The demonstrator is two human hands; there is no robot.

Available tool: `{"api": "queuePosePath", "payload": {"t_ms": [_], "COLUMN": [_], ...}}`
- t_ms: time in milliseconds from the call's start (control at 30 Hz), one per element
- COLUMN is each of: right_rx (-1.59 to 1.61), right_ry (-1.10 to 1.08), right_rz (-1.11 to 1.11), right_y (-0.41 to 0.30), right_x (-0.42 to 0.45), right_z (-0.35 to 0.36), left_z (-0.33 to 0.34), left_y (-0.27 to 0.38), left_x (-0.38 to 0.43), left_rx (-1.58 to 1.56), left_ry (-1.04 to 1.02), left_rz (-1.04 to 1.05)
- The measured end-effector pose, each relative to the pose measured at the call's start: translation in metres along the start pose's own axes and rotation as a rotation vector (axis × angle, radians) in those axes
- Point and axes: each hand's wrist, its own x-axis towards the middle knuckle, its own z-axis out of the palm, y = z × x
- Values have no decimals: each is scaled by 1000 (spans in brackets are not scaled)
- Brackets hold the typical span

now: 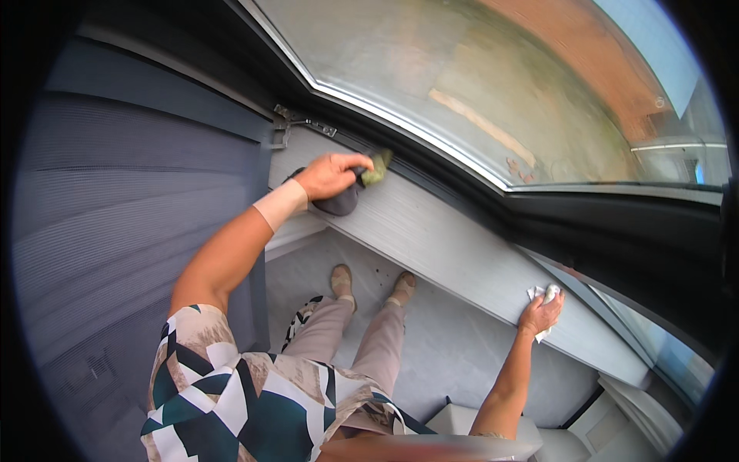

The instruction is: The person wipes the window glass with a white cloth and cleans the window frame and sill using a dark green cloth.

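Observation:
My left hand (328,177) is raised over the left end of a light grey windowsill (439,237). Its fingers grip a green cloth or sponge (376,167), whose blurred tip lies near the dark window frame (421,182). Beneath that hand is a dark grey rounded object (340,201); whether the hand touches it I cannot tell. Farther right, my right hand (541,315) rests at the sill's front edge, closed around a crumpled white cloth or tissue (537,293).
At the left stands an open sash or screen panel (138,190) with a metal hinge (288,124) at its corner. The window pane (462,98) rises beyond the frame. A pale padded seat (462,424) is below the sill, and my feet are on the grey floor (456,341).

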Motion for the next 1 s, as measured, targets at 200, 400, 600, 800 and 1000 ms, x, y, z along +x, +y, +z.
{"api": "queuePosePath", "payload": {"t_ms": [200,400,600,800,1000], "right_rx": [4,23,-10,-17,-20], "right_ry": [-1,-12,-33,-35,-53], "right_rz": [19,21,27,30,33], "right_y": [2,0,4,-2,0], "right_x": [1,2,-2,0,1], "right_z": [-2,-1,1,-5,-3], "left_z": [3,48,40,-43,-96], "left_y": [44,15,70,55,-8], "left_x": [32,33,-29,-40,12], "left_rx": [702,281,-80,78,432], "left_ry": [298,-181,-405,564,1014], "left_rz": [-300,78,-136,-93,-270]}}
